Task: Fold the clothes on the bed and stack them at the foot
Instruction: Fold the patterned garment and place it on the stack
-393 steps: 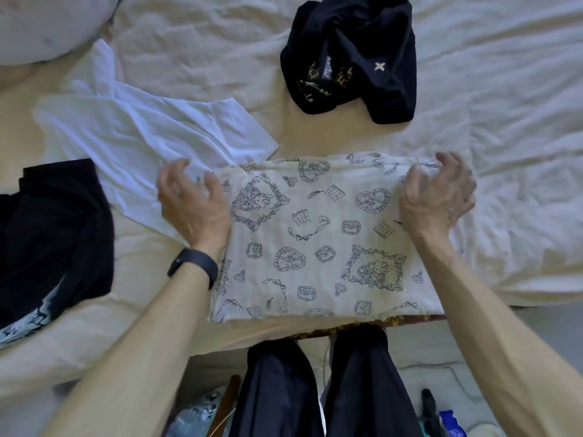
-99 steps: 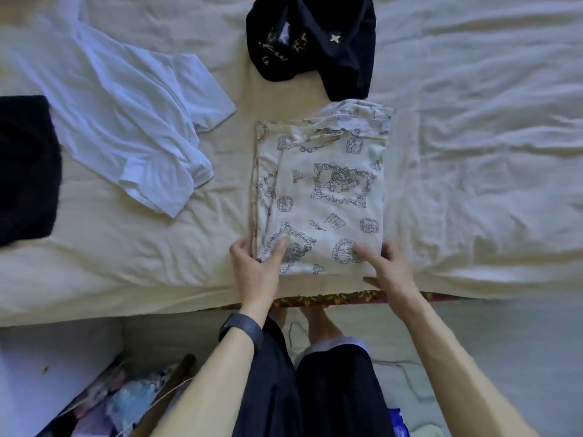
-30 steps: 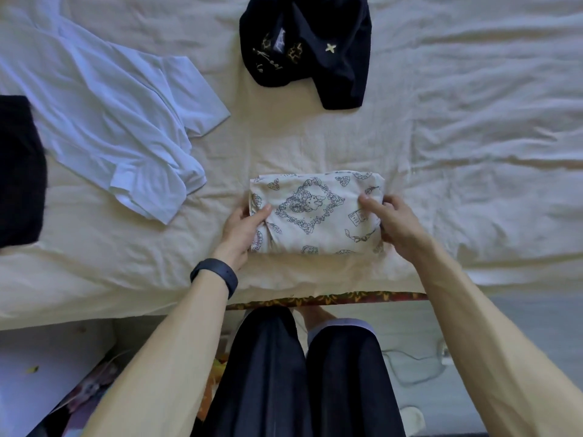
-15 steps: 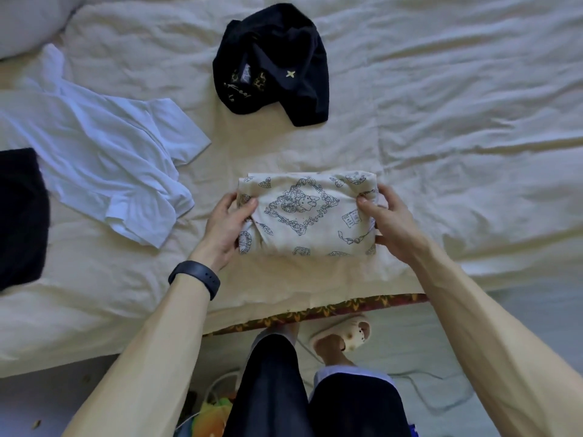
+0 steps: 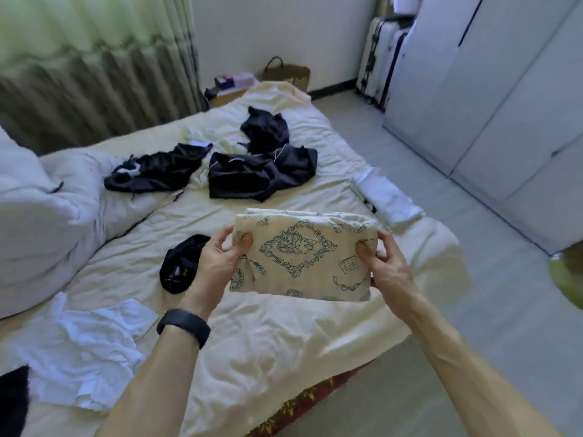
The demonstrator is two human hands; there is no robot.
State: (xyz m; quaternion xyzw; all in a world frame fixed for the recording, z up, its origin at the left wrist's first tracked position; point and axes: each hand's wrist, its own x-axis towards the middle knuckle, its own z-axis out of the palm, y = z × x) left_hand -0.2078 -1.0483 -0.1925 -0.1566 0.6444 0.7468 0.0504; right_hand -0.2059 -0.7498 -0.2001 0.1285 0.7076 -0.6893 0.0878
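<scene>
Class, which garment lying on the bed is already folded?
The white garment at the bed's far right edge: a neat rectangle, while the others lie crumpled.

Bed point(image 5: 284, 342) with rumpled cream sheet. Along the left edge lies a bunched white duvet point(image 5: 38, 222). On the far half, a long black garment point(image 5: 151, 168) lies just beside a larger black heap point(image 5: 258, 175). Centre: a small black garment point(image 5: 178, 266). Near left: an unfolded white T-shirt point(image 5: 85, 345), with black cloth point(image 5: 12, 398) at the corner. Right edge: a folded white garment point(image 5: 386, 197).
</scene>
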